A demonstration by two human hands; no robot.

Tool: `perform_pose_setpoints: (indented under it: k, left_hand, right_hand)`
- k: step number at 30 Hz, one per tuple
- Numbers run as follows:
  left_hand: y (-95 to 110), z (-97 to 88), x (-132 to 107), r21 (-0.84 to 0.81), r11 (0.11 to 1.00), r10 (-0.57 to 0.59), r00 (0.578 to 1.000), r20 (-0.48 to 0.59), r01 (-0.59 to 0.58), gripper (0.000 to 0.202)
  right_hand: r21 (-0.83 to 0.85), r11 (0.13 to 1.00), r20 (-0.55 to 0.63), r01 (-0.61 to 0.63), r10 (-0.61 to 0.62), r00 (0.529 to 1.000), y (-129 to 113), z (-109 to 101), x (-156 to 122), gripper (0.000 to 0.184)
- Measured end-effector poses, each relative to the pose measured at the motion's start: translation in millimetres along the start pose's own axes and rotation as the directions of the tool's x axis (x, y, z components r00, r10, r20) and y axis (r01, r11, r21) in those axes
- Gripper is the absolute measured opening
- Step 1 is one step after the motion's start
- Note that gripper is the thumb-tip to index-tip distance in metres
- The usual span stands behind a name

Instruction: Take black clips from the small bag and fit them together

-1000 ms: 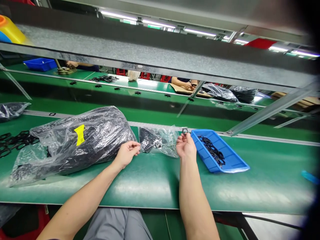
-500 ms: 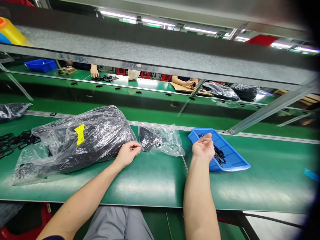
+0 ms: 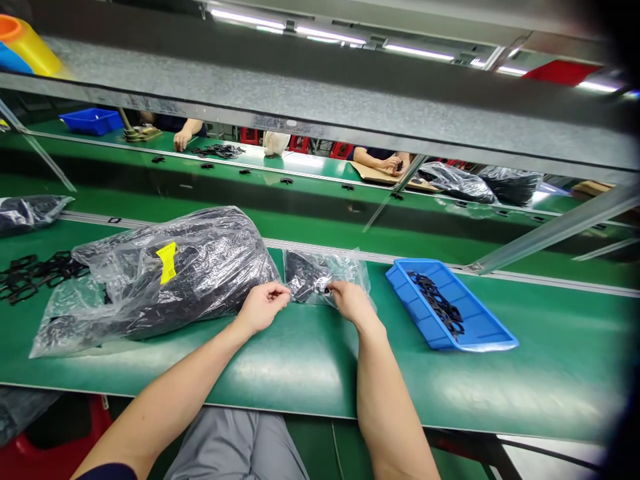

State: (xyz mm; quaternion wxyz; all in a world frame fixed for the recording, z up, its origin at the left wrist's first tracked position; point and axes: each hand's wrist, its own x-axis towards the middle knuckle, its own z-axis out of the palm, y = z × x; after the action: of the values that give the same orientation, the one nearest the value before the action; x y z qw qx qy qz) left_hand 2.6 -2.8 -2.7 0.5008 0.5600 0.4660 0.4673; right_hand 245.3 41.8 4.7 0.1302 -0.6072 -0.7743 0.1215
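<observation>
One green bench [image 3: 290, 373], tube lights [image 3: 331, 36], two trays [image 3: 477, 327]; my left hand [image 3: 261, 308] pinched together, right hand [image 3: 356, 304] at small bag [image 3: 304, 272], grip unclear

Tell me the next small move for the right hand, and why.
The right hand should probably pinch up a bit of the dark contents at the small clear bag: its fingertips are at the bag, dark contents show there, and the left hand is close by, at the bag's left edge.

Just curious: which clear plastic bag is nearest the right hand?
The small clear plastic bag beside the blue rectangular plastic tray; only it lies under the right hand.
</observation>
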Motion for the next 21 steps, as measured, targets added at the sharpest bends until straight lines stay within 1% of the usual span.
perform_pose_setpoints:
  k: [2, 5, 7, 10, 13, 17, 19, 21]
  left_hand:
    - [-1, 1.2, 0, 0.002, 1.000, 0.001, 1.000, 0.006, -0.001, 0.018]
    - [-1, 2.7, -1, 0.007, 1.000, 0.008, 1.000, 0.002, -0.008, 0.018]
    - [1, 3.3, -2, 0.012, 1.000, 0.016, 1.000, -0.006, -0.016, 0.017]
    - [3, 3.9, -2, 0.019, 0.999, 0.028, 1.000, -0.014, -0.028, 0.016]
    - [-1, 3.9, 0, 0.024, 0.999, 0.036, 0.999, -0.020, -0.035, 0.016]
    - [-11, 6.9, 4, -0.025, 0.998, 0.065, 0.997, -0.028, -0.066, 0.015]
    - [-10, 9.6, 3, -0.063, 0.994, 0.081, 0.995, -0.061, -0.085, 0.014]
    - [0, 9.7, -3, -0.102, 0.988, 0.106, 0.988, -0.109, -0.117, 0.014]
  right_hand:
    - [-0.079, 0.997, -0.028, -0.014, 0.012, 1.000, -1, 7, 5, 0.030]
    - [-0.101, 0.995, -0.064, 0.000, -0.007, 0.998, 1, 15, 10, 0.027]
    - [-0.115, 0.993, -0.045, 0.002, -0.007, 0.999, 3, 18, 11, 0.027]
    - [-0.164, 0.986, -0.022, -0.024, 0.021, 1.000, 5, 20, 12, 0.018]
    - [-0.187, 0.981, -0.083, -0.052, 0.037, 0.996, 8, 23, 14, 0.023]
    - [-0.187, 0.980, -0.142, -0.072, 0.045, 0.989, 8, 24, 17, 0.027]
    - [-0.176, 0.981, -0.140, -0.083, 0.059, 0.988, 7, 21, 17, 0.030]
    - [-0.164, 0.980, -0.092, -0.114, 0.100, 0.991, 8, 19, 17, 0.033]
